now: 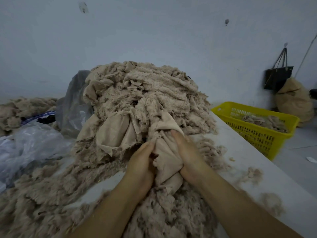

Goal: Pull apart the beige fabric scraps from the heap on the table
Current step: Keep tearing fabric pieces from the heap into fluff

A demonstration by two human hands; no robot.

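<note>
A tall heap of beige fleecy fabric scraps [145,93] stood on the pale flat desk [243,162], rising in the middle and spilling forward and to the left in ragged, fuzzy clumps. The scraps showed two faces: a woolly, curled pile on one side and a smooth, flat beige backing on the other, with torn, frayed edges throughout. At the near foot of the heap, the left hand [142,162] and the right hand [187,153] were side by side, each grip clamped on one smooth-backed beige scrap [167,157] bunched between them, its fleecy edge showing in the gap. Crumpled clear plastic sheeting [29,143] lay to the left of the heap. A yellow perforated plastic basket [257,133] sat just beyond the desk's right edge, with a few beige scraps inside.
</note>
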